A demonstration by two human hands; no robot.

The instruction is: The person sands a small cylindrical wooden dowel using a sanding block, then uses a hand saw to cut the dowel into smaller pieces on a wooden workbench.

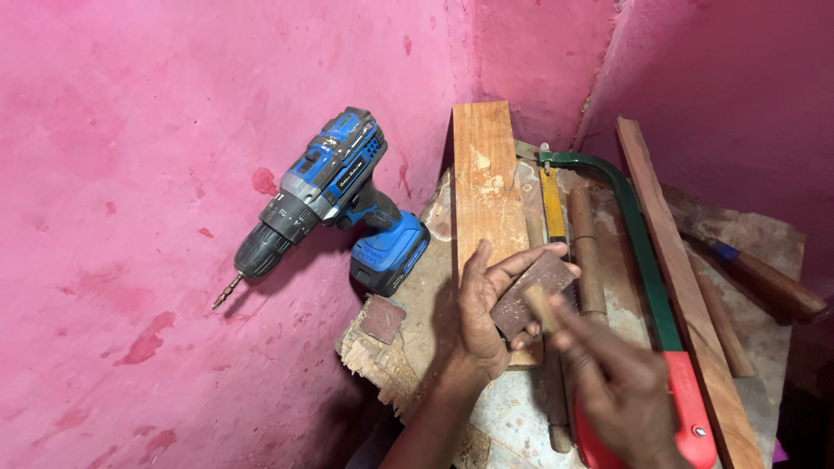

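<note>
My left hand (pixel 483 306) holds a folded piece of dark brown sandpaper (pixel 530 291) over the lower end of a flat wooden plank (pixel 483 178). My right hand (pixel 618 382) grips a short round wooden peg (pixel 539 306) whose tip rests against the sandpaper. Both hands are at the front middle of a rough wooden block (pixel 434 287) that serves as a work surface.
A blue and black cordless drill (pixel 334 195) with a bit lies at the block's left edge against the pink wall. A green hacksaw with a red handle (pixel 660 295), a long wooden strip (pixel 678 269), a yellow tool (pixel 552 204), wooden dowels (pixel 587 252) and a spare sandpaper scrap (pixel 381 319) lie around.
</note>
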